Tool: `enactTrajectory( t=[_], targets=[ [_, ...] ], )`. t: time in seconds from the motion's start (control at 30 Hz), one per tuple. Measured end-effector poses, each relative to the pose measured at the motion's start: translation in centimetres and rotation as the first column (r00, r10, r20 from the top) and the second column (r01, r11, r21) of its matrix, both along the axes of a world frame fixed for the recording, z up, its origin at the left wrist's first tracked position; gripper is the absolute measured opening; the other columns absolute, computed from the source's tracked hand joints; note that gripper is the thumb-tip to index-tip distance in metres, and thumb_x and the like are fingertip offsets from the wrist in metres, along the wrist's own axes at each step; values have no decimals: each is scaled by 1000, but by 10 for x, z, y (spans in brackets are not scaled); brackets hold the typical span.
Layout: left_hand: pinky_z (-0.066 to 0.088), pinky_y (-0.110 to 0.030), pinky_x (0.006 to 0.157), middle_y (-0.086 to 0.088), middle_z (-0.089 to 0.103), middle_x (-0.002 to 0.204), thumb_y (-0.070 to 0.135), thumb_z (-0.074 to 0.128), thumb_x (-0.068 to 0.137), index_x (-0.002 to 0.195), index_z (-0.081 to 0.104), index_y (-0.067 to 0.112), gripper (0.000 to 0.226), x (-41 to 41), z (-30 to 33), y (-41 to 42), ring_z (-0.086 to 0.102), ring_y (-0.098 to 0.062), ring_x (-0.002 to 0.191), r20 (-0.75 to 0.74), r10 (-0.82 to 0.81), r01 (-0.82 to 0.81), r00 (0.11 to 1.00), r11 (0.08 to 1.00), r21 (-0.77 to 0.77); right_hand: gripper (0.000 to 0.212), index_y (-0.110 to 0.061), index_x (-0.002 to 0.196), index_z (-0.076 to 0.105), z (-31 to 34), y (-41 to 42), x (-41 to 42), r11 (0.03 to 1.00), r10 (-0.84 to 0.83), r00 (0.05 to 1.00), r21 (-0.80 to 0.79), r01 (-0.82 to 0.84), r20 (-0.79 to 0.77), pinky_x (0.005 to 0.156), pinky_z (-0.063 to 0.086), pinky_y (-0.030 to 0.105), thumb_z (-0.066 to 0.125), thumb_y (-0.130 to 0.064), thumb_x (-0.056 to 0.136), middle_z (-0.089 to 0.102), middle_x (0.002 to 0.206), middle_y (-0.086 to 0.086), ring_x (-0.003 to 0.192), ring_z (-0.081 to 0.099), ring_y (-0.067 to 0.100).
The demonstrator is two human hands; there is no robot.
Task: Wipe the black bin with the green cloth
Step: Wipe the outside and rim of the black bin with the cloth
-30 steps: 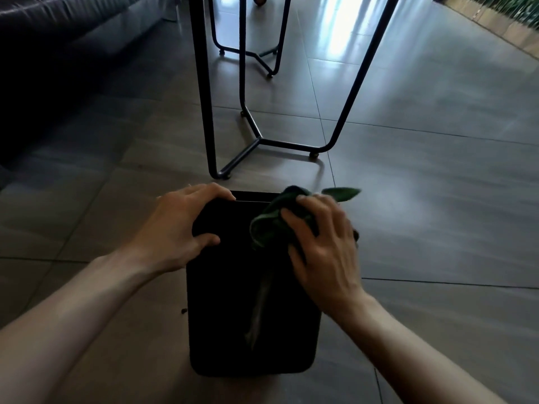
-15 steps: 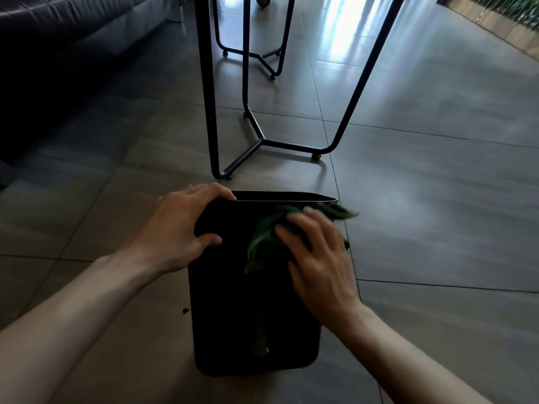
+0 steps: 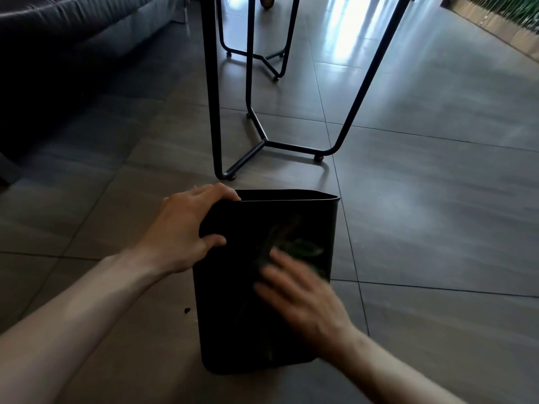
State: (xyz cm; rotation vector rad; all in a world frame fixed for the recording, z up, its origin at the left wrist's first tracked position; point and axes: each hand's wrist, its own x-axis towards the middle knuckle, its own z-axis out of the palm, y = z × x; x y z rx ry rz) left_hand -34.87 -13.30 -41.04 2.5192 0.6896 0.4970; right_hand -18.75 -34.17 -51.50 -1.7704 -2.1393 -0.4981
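Note:
The black bin (image 3: 233,310) stands upright on the tiled floor in front of me. My left hand (image 3: 186,231) grips its near left top corner, fingers over the rim. My right hand (image 3: 300,295), blurred by motion, presses the green cloth (image 3: 300,246) flat against the bin's near side, about halfway down on the right. Only a dark, smeared part of the cloth shows above my fingers.
Black metal table legs (image 3: 262,141) stand just beyond the bin. A dark sofa (image 3: 58,39) runs along the far left. A small dark crumb (image 3: 186,309) lies on the floor by the bin's left side. Open tiled floor (image 3: 437,214) spreads to the right.
My right hand has slid the cloth down the bin's near side from the top rim to mid-height. The left hand has kept its grip on the corner.

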Motion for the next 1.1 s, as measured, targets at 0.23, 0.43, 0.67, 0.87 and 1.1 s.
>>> enactTrajectory(
  t=[0.23, 0.43, 0.67, 0.87, 1.1],
  targets=[
    [50, -42, 93, 18, 63, 113, 11, 87, 65, 121, 62, 29, 64, 0, 4, -3, 63, -17, 108, -16, -22, 22, 1000, 1000, 6, 37, -13, 140, 58, 1, 31, -19, 969, -201, 968, 114, 218, -148, 120, 37, 50, 52, -16, 104, 47, 148, 11, 151, 35, 37],
    [47, -39, 96, 23, 59, 114, 15, 89, 64, 122, 60, 31, 66, 0, 6, -5, 59, -13, 110, -47, -41, 41, 998, 999, -1, 31, -20, 128, 61, -56, -31, -35, 958, 277, 920, -155, -242, 278, 125, 31, 37, 34, -13, 114, 55, 137, -3, 150, 41, 26],
    [48, -33, 91, 23, 61, 115, 11, 86, 65, 120, 60, 35, 65, -2, 3, -5, 61, -9, 105, -23, -55, 55, 998, 999, -5, 37, -14, 139, 60, 39, 41, 9, 946, -238, 938, 159, 283, -253, 121, 38, 49, 61, -16, 103, 52, 148, 12, 155, 31, 34],
    [43, -28, 90, 26, 57, 114, 14, 89, 64, 121, 59, 36, 68, -1, 5, -3, 60, -10, 109, -49, -39, 39, 998, 999, -2, 30, -16, 134, 60, -50, -8, -35, 996, 89, 985, 20, -92, 145, 129, 20, 46, 44, -17, 109, 49, 147, 8, 159, 15, 37],
    [44, -43, 106, 22, 63, 122, 19, 87, 67, 121, 55, 40, 66, -2, 4, -6, 59, -12, 117, -66, -62, 62, 996, 998, 0, 27, -17, 133, 61, -17, -8, -20, 996, 93, 996, -4, -93, -4, 109, 48, 38, 45, -16, 112, 53, 143, 8, 155, 31, 33]
  ],
)
